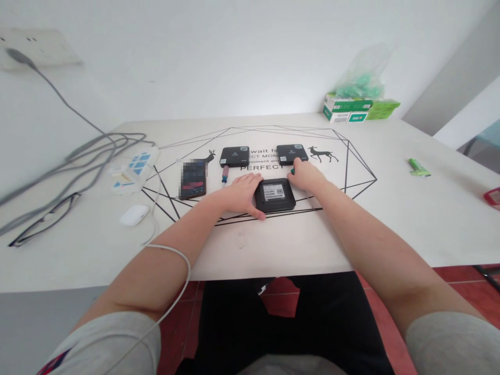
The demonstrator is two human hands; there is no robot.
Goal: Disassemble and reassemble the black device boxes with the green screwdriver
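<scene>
A square black set-top box (276, 194) lies label-up on the table in front of me. My left hand (244, 194) holds its left side, thumb at the near corner and fingertips at the far corner. Just beyond the box's right far corner, my right hand (307, 175) is closed around a screwdriver (292, 170). Only a bit of the teal handle and a thin shaft show; the rest is hidden by the hand. Two more black boxes lie farther back, a left one (235, 156) and a right one (292, 153). A second screwdriver (225, 175) rests by the left one.
Left of my hands are a phone (192, 178), a white earbud case (134, 215), glasses (45, 220) and a power strip (135, 169) with cables. A white cable (183, 255) crosses my left forearm. Small cartons (347, 108) stand back right; a green tube (419, 167) lies right.
</scene>
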